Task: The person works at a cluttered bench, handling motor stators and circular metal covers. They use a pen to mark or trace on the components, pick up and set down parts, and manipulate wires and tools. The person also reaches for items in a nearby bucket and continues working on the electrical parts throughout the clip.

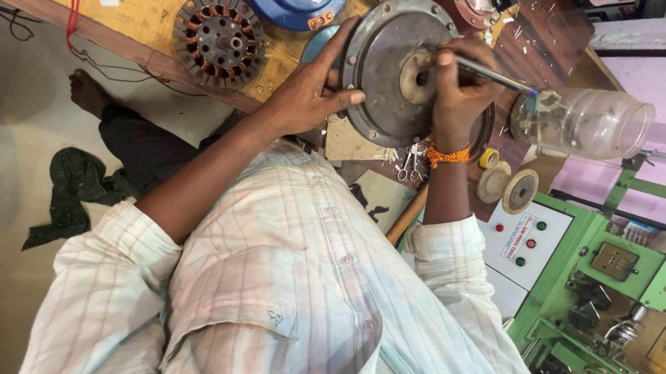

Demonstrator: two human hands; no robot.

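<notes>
Above the counter's point(144, 18) near edge, your left hand point(304, 95) closes on the rim of the round grey motor cover point(390, 66), tilting it steady, while your right hand point(457, 83) wraps tight around a slim tool point(491, 74) at its hub.

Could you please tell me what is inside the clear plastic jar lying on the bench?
The clear plastic jar lies on its side; it looks mostly empty, though glare blurs its contents.
</notes>
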